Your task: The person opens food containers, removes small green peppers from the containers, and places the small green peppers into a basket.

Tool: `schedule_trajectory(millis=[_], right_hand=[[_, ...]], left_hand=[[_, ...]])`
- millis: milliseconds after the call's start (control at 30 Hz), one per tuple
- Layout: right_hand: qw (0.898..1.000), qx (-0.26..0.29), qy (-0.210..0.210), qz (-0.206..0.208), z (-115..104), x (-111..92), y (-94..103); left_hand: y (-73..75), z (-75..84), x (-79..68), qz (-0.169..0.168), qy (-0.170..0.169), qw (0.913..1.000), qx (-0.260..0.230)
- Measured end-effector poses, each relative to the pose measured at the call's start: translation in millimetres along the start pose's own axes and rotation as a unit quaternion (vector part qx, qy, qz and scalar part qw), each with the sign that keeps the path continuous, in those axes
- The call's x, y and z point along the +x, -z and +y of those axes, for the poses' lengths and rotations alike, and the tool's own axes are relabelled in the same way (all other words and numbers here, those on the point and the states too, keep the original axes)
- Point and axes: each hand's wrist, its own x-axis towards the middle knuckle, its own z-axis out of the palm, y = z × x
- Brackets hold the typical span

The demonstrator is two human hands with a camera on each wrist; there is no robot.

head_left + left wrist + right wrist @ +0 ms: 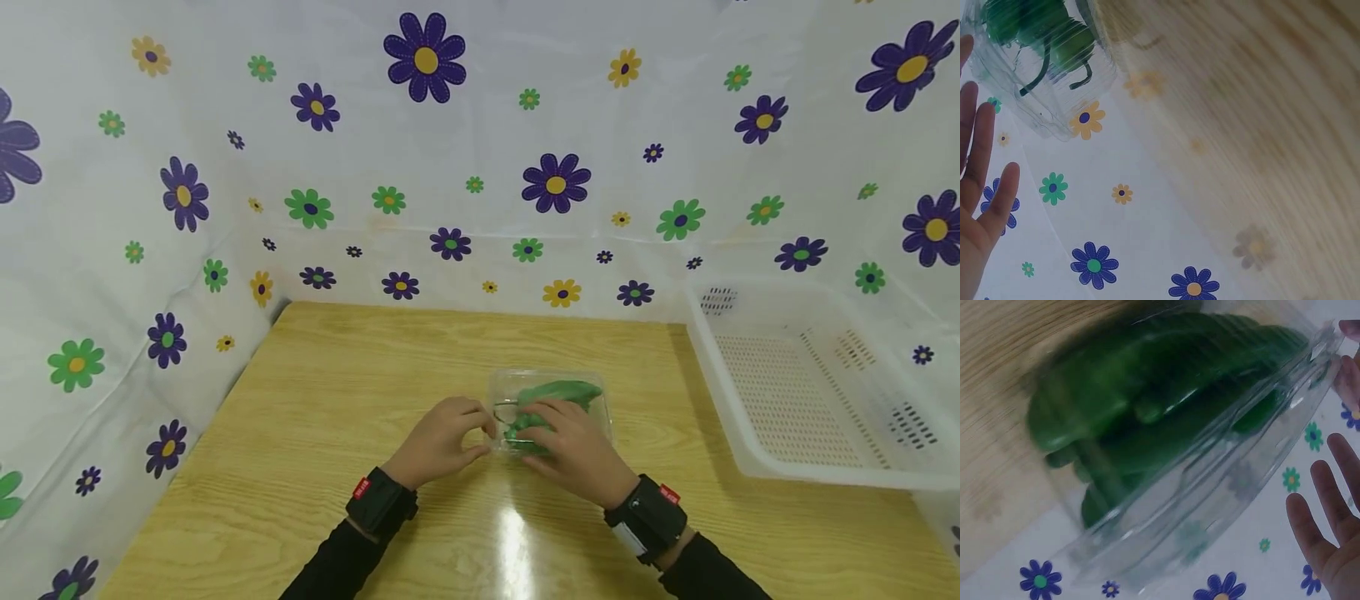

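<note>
A clear plastic box [501,382] with green peppers [561,390] inside lies on the wooden table. My left hand [444,442] is at the box's left end, its index finger and thumb close to the near corner. In the left wrist view its fingers [982,140] look fairly straight and spread, near the box wall [1041,122]. My right hand [573,450] lies over the near part of the box and hides some of the peppers. Its fingers [1307,525] show spread in the right wrist view, where the peppers [1147,387] fill the box. Contact at the left fingertips is unclear.
A white perforated plastic basket [750,433] stands at the right of the wooden table [360,358]. White cloth with printed flowers [480,142] hangs behind and along the left side.
</note>
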Motion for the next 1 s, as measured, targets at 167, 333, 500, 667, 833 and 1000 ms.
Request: schedule_trajectory(millis=[167, 333, 500, 667, 833, 1000], right_hand=[[0.999, -0.020, 0.028, -0.035, -11, 15, -15.0], [0.997, -0.054, 0.031, -0.043, -14, 16, -26.5], [0.996, -0.084, 0.026, -0.032, -16, 18, -33.4], [0.994, -0.101, 0.025, -0.031, -18, 20, -36.3], [0.995, -0.096, 0.022, -0.025, -17, 23, -38.7], [0.997, -0.075, 0.030, -0.012, -18, 26, -44.0]], left_hand=[[-0.3, 2.1, -3.1, -0.008, 0.002, 0.9999, 0.011], [-0.6, 6.0, -3.7, -0.022, 0.021, 0.9994, 0.019], [0.3, 8.2, -3.9, -0.026, 0.064, 0.9965, 0.046], [-2.4, 6.9, -3.3, -0.079, 0.150, 0.9855, -0.002], [-3.6, 1.0, -1.8, -0.123, 0.224, 0.9628, -0.088], [-4.8, -3.9, -2.7, -0.138, 0.252, 0.9505, -0.120]])
